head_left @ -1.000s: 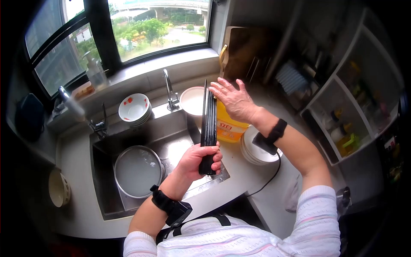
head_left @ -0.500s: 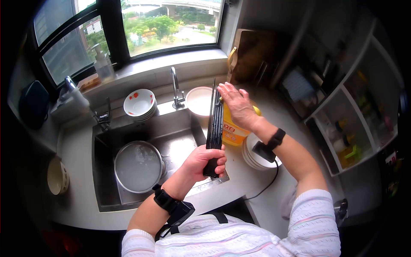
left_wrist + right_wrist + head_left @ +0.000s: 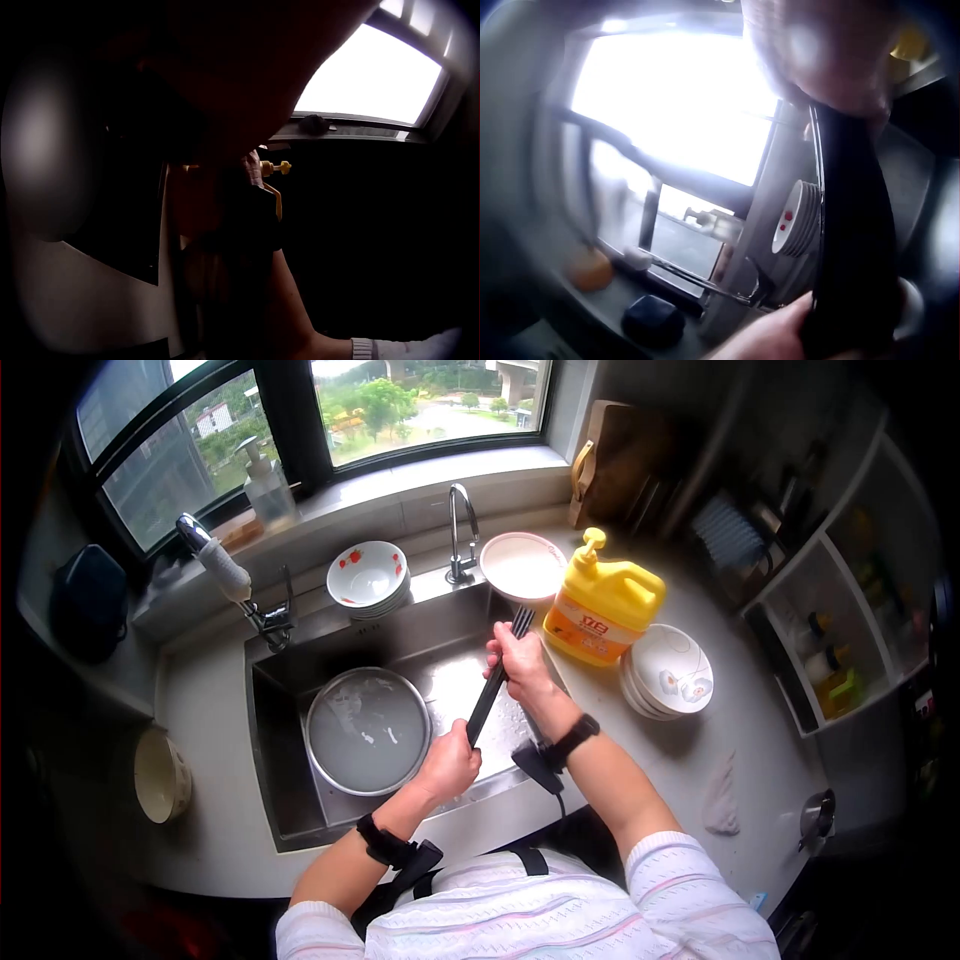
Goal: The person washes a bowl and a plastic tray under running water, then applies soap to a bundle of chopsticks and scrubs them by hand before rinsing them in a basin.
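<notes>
Home kitchen: sink [image 3: 300, 690], stacked bowls [image 3: 368, 576]

Round pan [image 3: 368, 731] in sink [image 3: 290, 800]; faucet [image 3: 458, 530] at 12 o'clock, red-patterned bowls [image 3: 367, 575] at 11, yellow detergent jug [image 3: 603, 600] and white bowl stack [image 3: 668, 671] at 3.

left hand [image 3: 447, 762]: curled, gripping | right hand [image 3: 515, 656]: curled, gripping above

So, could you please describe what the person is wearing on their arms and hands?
Both hands are bare. The left wrist carries a black strap with a boxy black camera unit. The right wrist has a similar black band and unit, trailing a thin black cable. The sleeves are white knit with faint pastel stripes.
</notes>
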`<state>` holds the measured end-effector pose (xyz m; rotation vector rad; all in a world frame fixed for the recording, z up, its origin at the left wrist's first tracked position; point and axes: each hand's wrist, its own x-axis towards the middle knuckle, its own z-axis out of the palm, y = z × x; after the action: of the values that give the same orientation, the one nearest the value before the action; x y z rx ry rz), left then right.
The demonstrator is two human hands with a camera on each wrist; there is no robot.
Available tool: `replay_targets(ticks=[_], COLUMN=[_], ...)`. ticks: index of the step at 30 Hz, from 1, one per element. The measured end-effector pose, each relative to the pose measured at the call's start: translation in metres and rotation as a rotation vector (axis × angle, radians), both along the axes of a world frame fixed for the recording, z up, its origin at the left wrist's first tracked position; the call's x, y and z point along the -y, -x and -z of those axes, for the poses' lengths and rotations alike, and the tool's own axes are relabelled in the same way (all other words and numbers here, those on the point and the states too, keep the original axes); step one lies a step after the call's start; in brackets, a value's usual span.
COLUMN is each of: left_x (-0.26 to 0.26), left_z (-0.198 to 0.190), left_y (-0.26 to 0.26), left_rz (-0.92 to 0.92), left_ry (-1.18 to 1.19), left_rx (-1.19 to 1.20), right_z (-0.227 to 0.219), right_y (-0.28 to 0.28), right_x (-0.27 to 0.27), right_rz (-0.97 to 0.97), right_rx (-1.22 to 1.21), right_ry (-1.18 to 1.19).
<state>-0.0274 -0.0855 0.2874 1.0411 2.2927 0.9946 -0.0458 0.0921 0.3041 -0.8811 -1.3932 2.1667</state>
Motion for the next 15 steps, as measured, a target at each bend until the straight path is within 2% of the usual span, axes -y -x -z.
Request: replay_targets(ticks=[1,4,5,6,8,9,10,11,13,14,15], left_x=[0.008,0.042,0.058,0.073,0.098,0.106,0.110,0.118,0.133,0.139,0.142], left_z=[-0.010,0.007,0.009,0.010,0.014,0.025,0.035,0.046,0.048,0.040,0.032], left_y=[0.003,0.021,0.022,0.027,0.036,0.048,0.060,0.067,0.079,0.084,0.087], left_rz=[-0.013,-0.033,-0.013,-0.026,0.001,-0.043,-0.096,-0.134,-0.177,-0.168,-0.154], left_ry=[0.148,0.192,0.242,0.251,0.360,0.339,0.300,0.278,0.267,0.247,0.217], left_rx=[0.009,-0.080,-0.097,-0.084,-0.130,-0.182,-0.189,-0.164,-0.137,0.173,0.484], right_z=[0.017,0.045,0.068,0.077,0.106,0.098,0.102,0.117,0.103,0.098,0.102], right_y=[0.017,0.052,0.065,0.071,0.082,0.079,0.079,0.084,0.091,0.095,0.104], right_x=[0.001,0.027,0.022,0.030,0.070,0.110,0.149,0.181,0.191,0.187,0.173], right_rz=[-0.003,-0.003,0.014,0.100,0.172,0.125,-0.002,0.010,-0.094,-0.155,-0.103], right_rx=[0.069,0.192,0.182,0.218,0.259,0.262,0.326,0.337,0.364,0.363,0.317], right_ry=[0.086,0.251,0.287,0.271,0.084,0.087,0.133,-0.059,0.067,0.116,0.184])
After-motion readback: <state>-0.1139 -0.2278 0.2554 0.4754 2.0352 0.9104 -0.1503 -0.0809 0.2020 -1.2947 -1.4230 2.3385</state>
